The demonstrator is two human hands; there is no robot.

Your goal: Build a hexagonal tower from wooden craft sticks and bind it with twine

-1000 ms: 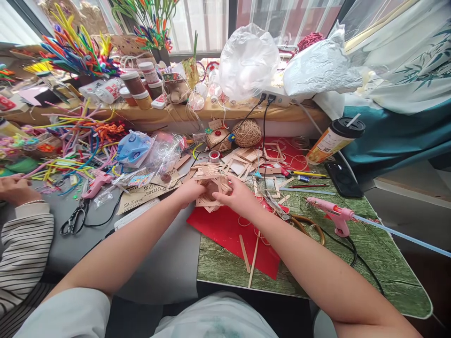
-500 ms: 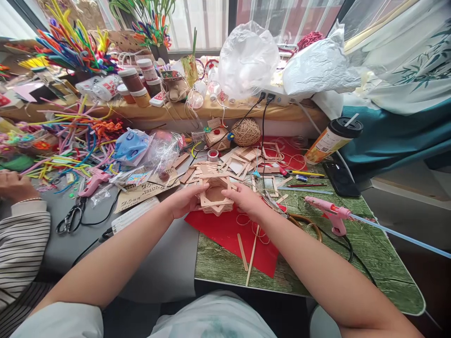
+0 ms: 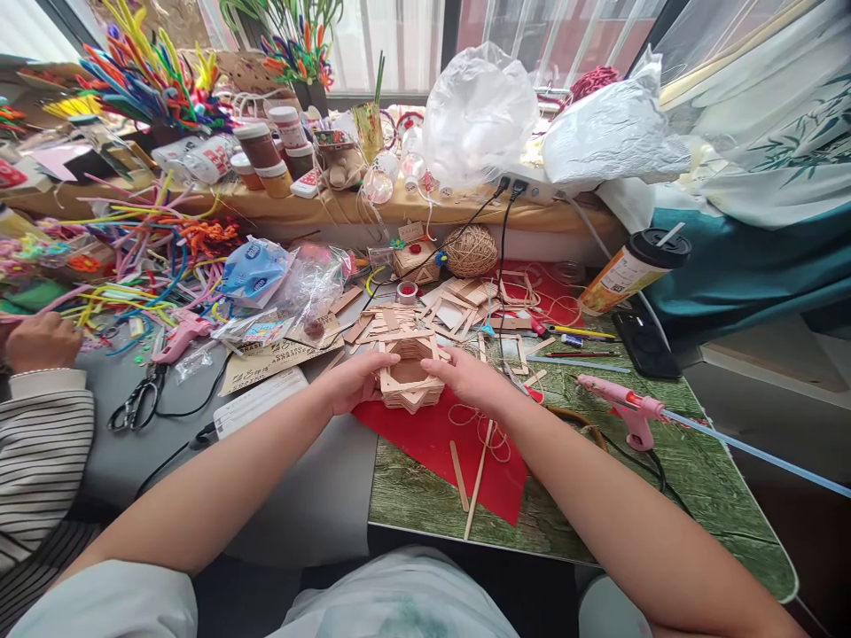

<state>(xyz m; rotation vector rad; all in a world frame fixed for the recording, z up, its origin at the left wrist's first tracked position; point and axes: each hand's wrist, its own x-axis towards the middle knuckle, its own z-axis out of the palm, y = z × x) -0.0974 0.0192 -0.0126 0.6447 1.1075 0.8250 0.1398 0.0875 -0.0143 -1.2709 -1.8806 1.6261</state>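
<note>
A small box built of stacked craft sticks stands on the red felt sheet near the middle of the table. My left hand grips its left side and my right hand grips its right side, fingers curled round the walls. The box is upright with its opening facing up. Loose craft sticks lie on the felt just in front of it, and several flat stick frames lie behind it.
A pink glue gun lies at the right on the green mat. A twine ball, a lidded cup and a phone stand behind. Scissors and pipe cleaners are at the left, with another person's hand.
The stick box was tilted in both hands, then turned upright and set lower on the red felt. Both hands now hold its sides.
</note>
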